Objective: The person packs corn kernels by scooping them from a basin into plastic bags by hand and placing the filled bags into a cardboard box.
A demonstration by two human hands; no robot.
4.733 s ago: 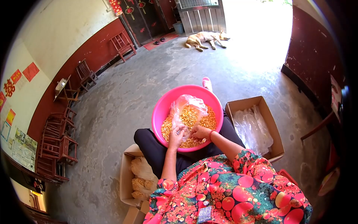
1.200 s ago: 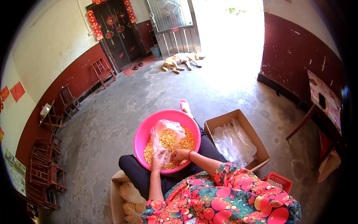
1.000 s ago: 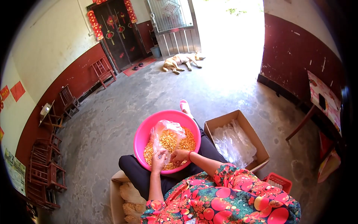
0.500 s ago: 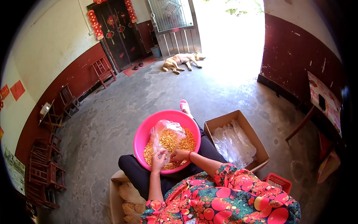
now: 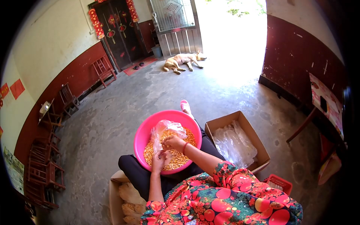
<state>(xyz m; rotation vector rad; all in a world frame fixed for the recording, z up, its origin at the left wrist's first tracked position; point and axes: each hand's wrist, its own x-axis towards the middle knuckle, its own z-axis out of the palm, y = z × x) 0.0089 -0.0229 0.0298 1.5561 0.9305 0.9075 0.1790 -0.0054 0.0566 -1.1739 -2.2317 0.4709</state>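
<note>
A pink basin (image 5: 139, 139) full of yellow corn kernels (image 5: 180, 162) sits on my lap. A clear plastic bag (image 5: 165, 126) lies in it on top of the corn. My left hand (image 5: 159, 160) pinches the near edge of the bag, low at the front of the basin. At the bag's mouth, my right hand (image 5: 174, 143), with a red bracelet on the wrist, curls closed just above the left fingers. Yellow kernels show at its fingertips; how many it holds is hidden.
To the right stands a cardboard box (image 5: 267, 157) of clear plastic bags (image 5: 236, 144); another box (image 5: 114, 195) at lower left holds filled bags (image 5: 133, 210). A red basket (image 5: 287, 184) sits behind the right box. A dog (image 5: 183, 61) lies by the open door.
My right hand has risen from the corn at the near side of the basin to the bag's mouth. My left hand stays on the bag's edge.
</note>
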